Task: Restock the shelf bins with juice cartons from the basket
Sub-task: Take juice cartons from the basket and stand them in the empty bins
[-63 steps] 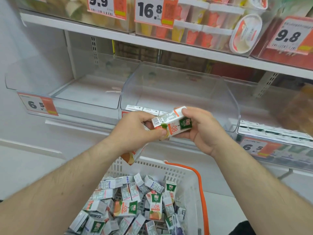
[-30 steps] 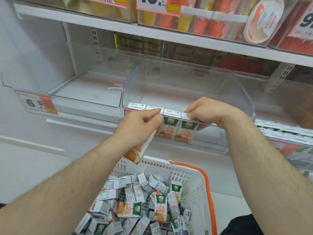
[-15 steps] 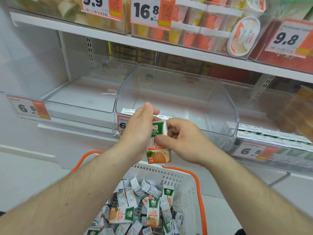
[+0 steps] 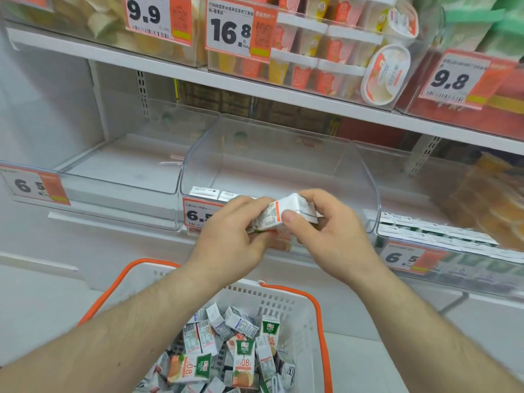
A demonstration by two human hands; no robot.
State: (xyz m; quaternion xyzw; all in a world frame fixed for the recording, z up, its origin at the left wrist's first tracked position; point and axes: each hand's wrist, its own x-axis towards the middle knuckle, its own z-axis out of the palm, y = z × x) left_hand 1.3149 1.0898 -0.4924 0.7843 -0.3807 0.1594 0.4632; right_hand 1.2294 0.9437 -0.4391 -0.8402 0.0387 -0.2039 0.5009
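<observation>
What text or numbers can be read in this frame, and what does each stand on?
"9.9": price tag, top shelf, left.
"16.8": price tag, top shelf, middle.
"9.8": price tag, top shelf, right.
"6.5": tag on the left bin.
"6.": tag on the middle bin, partly behind the left hand.
"6.5": tag on the right bin.
"100%", "08": carton in the basket.
Carton held by both hands, the right hand included: print too small to read.

A small white juice carton [image 4: 283,215] with an orange stripe lies tilted on its side, held just in front of the clear middle bin [image 4: 280,163], where a few cartons' tops [image 4: 209,192] line the front wall. At six o'clock, the white orange-handled basket [image 4: 300,313] holds a jumbled heap of cartons [image 4: 226,353].
</observation>
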